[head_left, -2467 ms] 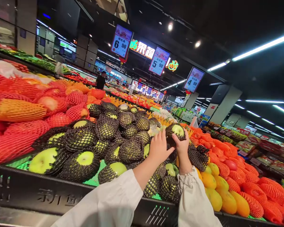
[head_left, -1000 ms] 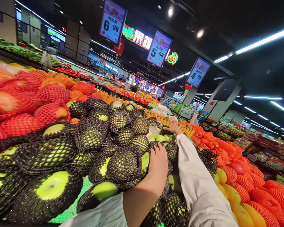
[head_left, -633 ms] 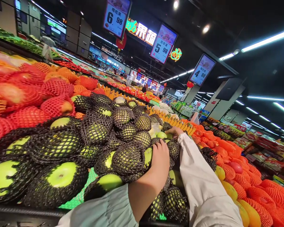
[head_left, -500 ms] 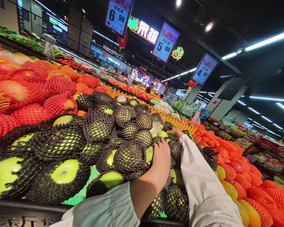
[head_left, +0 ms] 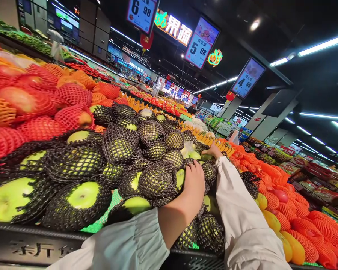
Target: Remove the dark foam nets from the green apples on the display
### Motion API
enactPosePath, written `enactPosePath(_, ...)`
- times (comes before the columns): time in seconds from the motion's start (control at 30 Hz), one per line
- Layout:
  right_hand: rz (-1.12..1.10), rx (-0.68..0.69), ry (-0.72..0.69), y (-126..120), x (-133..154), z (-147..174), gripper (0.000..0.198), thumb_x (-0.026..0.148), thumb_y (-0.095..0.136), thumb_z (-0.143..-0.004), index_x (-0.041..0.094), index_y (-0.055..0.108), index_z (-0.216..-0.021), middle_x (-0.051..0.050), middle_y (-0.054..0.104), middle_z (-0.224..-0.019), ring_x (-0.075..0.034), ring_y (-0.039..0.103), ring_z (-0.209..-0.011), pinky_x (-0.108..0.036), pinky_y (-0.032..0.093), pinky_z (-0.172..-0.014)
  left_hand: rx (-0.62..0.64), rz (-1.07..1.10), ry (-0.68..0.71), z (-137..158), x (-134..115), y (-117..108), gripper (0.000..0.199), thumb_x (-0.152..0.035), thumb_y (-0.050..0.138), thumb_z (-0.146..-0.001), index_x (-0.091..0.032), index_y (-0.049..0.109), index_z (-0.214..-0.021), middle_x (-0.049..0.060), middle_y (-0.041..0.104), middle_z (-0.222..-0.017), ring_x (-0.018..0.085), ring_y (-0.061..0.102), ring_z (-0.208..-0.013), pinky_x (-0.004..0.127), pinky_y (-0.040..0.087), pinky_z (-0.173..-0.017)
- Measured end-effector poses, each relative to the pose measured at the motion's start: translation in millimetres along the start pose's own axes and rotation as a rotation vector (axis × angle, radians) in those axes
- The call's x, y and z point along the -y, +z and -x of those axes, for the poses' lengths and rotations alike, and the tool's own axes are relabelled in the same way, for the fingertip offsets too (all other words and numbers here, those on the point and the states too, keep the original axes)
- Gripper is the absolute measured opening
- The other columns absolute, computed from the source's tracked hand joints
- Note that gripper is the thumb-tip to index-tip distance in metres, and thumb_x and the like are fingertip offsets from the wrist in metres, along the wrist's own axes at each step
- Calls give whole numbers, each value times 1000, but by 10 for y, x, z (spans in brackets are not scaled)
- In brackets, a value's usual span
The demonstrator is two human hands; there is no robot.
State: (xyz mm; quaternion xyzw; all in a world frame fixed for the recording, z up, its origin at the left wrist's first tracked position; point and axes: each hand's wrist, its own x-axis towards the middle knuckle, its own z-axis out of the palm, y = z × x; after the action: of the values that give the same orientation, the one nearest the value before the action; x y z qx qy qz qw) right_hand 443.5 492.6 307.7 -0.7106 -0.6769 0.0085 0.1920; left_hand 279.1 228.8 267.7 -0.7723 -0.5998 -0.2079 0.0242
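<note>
Several green apples [head_left: 157,178] in black foam nets lie heaped in a black crate. My left hand [head_left: 195,176] is bent over the pile, its fingers curled on a green apple [head_left: 195,155] with bare skin showing; the fingertips are partly hidden. Just beyond it, my right hand [head_left: 213,150] reaches in from the right, fingers pointing left and closed on a green apple at the pile's back right edge. Its underside is out of sight. Beside my left hand's fingers sits a netted apple [head_left: 180,178] with a bare green patch.
Fruit in red and orange nets [head_left: 70,93] is heaped on the left. On the right are more red-netted fruit [head_left: 310,228] and yellow mangoes [head_left: 294,247]. The crate's black rim [head_left: 30,232] runs along the front. A yellow picket divider [head_left: 197,132] stands behind the apples. Price screens [head_left: 202,42] hang overhead.
The view has shifted slightly, so the apples sit a little higher and further right. Both hands stay at nearly the same place in the pile.
</note>
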Motion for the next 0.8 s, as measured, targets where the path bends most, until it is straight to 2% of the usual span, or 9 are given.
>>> enactPosePath(0.13, 105, -10, 45, -379, 186, 14, 147, 58, 91, -48, -8, 11, -153, -42, 54, -129, -47, 58, -120, -55, 46, -100, 35, -87, 15, 10, 12, -19, 70, -22, 64, -88, -5, 39, -152, 26, 31, -159, 38, 47, -134, 47, 40, -108)
enactPosePath(0.27, 206, -143, -31, -862, 423, 239, 140, 52, 89, -53, -3, 11, -155, -35, 60, -124, -47, 55, -121, -54, 45, -101, 48, -87, 23, 18, 40, -83, 74, -36, 67, -88, -6, 41, -151, 26, 35, -158, 38, 48, -134, 47, 38, -110)
enactPosePath(0.37, 165, -346, -137, -1244, 550, 576, 126, 44, 88, -55, 1, 21, -153, -26, 66, -113, -43, 59, -113, -52, 48, -96, -73, -52, 3, 18, 65, -173, 83, -42, 68, -87, -6, 34, -154, 26, 34, -158, 41, 44, -137, 49, 36, -113)
enactPosePath(0.47, -118, -424, -243, -1501, 603, 1031, 112, 41, 86, -57, 8, 31, -149, -13, 66, -98, -34, 64, -97, -51, 52, -90, -284, 45, -38, 9, 84, -261, 89, -38, 65, -90, -8, 19, -159, 27, 25, -162, 41, 44, -138, 49, 41, -109)
enactPosePath(0.53, -352, -324, -326, -1540, 619, 1382, 106, 40, 86, -56, 13, 36, -146, -5, 63, -89, -26, 64, -85, -47, 55, -82, -397, 151, -4, 7, 94, -291, 91, -38, 62, -91, -7, 11, -160, 29, 21, -162, 40, 48, -135, 46, 47, -105)
enactPosePath(0.6, -539, -125, -414, -1492, 638, 1740, 100, 36, 87, -56, 17, 40, -142, 0, 60, -82, -20, 62, -76, -41, 57, -75, -479, 260, 80, 15, 106, -293, 92, -42, 61, -92, -10, 8, -160, 27, 23, -162, 37, 54, -130, 43, 52, -99)
enactPosePath(0.7, -661, 152, -471, -1413, 646, 2163, 92, 31, 88, -57, 18, 45, -137, 3, 62, -81, -15, 61, -71, -33, 57, -69, -528, 342, 168, 42, 127, -265, 81, -40, 62, -91, -20, 21, -157, 19, 39, -154, 33, 61, -121, 38, 59, -86)
enactPosePath(0.8, -631, 350, -479, -1498, 511, 2285, 83, 32, 88, -58, 18, 52, -132, -1, 69, -88, -15, 64, -75, -31, 58, -68, -501, 312, 195, 60, 138, -238, 70, -38, 65, -88, -23, 35, -150, 15, 49, -144, 32, 65, -113, 36, 60, -78)
